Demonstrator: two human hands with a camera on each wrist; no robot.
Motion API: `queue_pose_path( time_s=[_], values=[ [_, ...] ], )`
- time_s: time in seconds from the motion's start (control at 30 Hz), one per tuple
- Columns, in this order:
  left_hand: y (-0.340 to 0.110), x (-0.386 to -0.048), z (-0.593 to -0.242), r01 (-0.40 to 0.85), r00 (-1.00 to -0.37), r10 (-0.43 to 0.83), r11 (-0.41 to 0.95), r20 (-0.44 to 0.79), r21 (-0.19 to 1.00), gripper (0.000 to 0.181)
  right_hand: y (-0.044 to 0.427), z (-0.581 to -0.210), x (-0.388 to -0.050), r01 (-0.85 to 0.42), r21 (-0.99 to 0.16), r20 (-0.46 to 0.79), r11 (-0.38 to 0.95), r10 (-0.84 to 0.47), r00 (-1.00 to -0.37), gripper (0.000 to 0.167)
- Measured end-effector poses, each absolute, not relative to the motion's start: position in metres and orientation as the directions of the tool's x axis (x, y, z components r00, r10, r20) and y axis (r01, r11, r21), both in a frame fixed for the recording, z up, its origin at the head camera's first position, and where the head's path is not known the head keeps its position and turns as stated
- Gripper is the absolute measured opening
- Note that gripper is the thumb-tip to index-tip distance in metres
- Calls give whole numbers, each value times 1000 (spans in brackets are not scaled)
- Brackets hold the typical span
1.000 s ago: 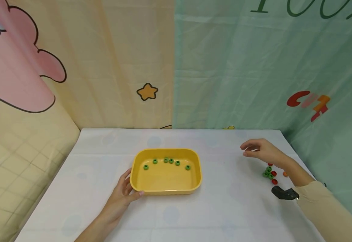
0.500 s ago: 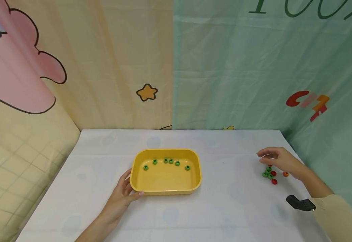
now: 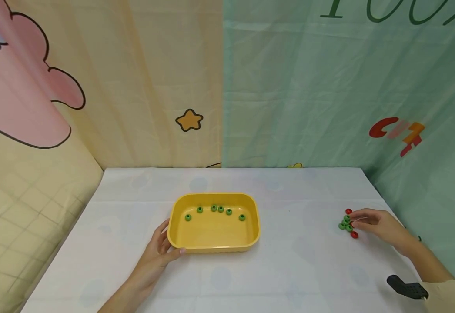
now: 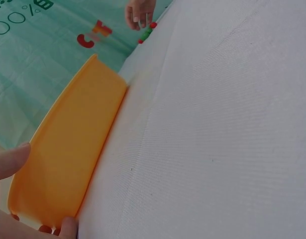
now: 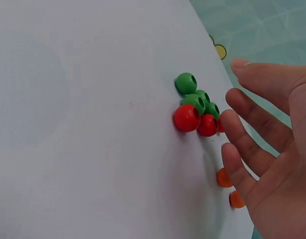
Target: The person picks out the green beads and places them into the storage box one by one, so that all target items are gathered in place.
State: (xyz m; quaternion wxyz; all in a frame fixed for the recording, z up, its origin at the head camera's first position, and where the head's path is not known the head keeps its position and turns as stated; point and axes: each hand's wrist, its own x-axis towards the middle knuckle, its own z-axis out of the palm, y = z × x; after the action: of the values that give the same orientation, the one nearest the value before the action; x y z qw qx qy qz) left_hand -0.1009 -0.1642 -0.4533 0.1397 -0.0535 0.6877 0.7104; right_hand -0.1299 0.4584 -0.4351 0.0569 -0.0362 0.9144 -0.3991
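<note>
Yellow cloth (image 3: 141, 87) and green cloth (image 3: 290, 95) hang just behind the far edge of the white worktop (image 3: 274, 274). What just changed is the right hand (image 3: 382, 226): a second ago it was up in the air, farther in from the right edge, and now it has come down and over to the little pile near that edge. Its grip is loose and wide, and no bead shows in it. Close by it sit four green beads (image 5: 186, 83) and three red beads (image 5: 185, 118), all bunched up, with two orange beads (image 5: 224, 178) a bit apart; in the head view the hand hides the orange ones. The left hand (image 3: 158, 250) has not moved. Its grip is holding the yellow tray (image 3: 212, 237) by the near left corner, and the tray sits near the middle of the worktop, well in from both side edges. Six green beads (image 3: 213, 208) lie in the tray's far half, just as many as a second ago. So the tray has gained nothing; the move has only put the right hand where the pile seems easy to reach. Whether it touches a bead is hard to tell.
</note>
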Motion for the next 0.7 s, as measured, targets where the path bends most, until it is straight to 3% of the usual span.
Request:
queue_pose_path(
  time_s=[0.23,0.47,0.7],
  values=[
    [-164,-100,-454,-268,-956,128,-14,-265,963,103,468,-451,-116,17,-746,-107,666,-94,-990,38],
    [-165,-100,-454,-275,-954,122,-4,-272,961,104,464,-467,-113,-100,-668,55,737,-85,-995,31],
    [-164,-101,-453,-268,-956,124,-3,-265,963,103,455,-474,-113,-104,-589,133,801,-30,-991,31]
  ],
)
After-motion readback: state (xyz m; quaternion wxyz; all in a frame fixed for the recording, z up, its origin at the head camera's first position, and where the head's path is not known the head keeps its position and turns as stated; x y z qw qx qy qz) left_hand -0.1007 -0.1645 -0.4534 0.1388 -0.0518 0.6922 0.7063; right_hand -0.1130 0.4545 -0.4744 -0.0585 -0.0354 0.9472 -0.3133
